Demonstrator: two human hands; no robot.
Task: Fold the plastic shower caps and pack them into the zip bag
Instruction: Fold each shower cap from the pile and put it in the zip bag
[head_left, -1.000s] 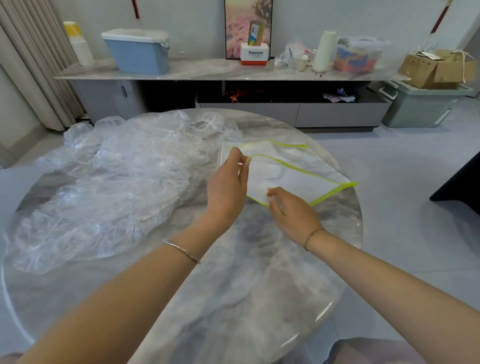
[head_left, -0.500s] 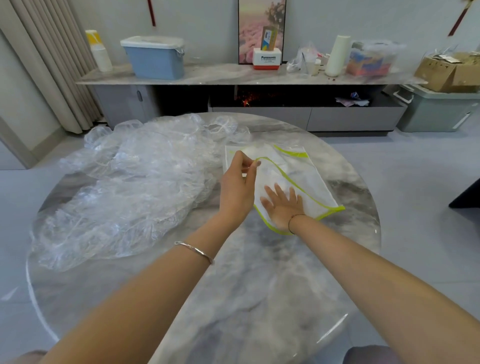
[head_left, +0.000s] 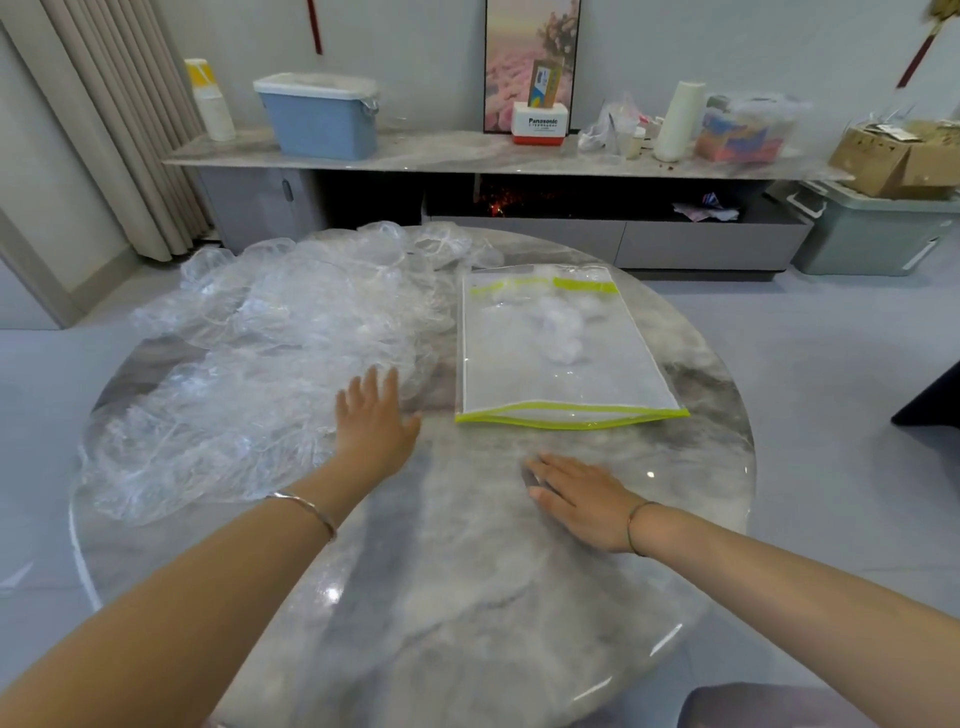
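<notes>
A clear zip bag with lime-green edges lies flat on the round marble table, right of centre, with something white inside it. A loose heap of clear plastic shower caps covers the table's left half. My left hand reaches out with straight fingers to the near edge of the heap, its fingertips at the plastic. My right hand lies flat on the bare marble, a little in front of the bag's near green edge and apart from it. Neither hand holds anything.
Behind the table runs a long low sideboard with a blue bin, a white roll, a cardboard box and other items. A grey storage crate stands on the floor at the right.
Both hands have let go of the zip bag, which now lies flat. The left hand moved left to the cap heap; the right hand drew back onto the table.
</notes>
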